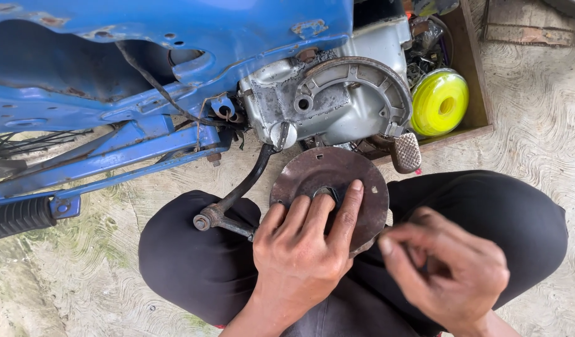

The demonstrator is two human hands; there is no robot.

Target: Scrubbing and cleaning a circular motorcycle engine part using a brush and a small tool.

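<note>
Left hand (300,249) gripping rusty round flywheel disc (334,187) with fingers (347,212) hooked in its centre hole, right hand (449,271) blurred beside it, closure unclear; likely to slip off onto the concrete floor (537,143).

A: What is the left hand (303,240) on?

B: A round, rust-brown metal disc (337,187) with a dark hole at its centre. It tilts toward the camera, just beyond the knuckles.

A: How does it sit under that hand?

B: The fingers (350,209) lie across its face, tips at the hole; the right hand (446,268), blurred, is beside its lower rim.
</note>
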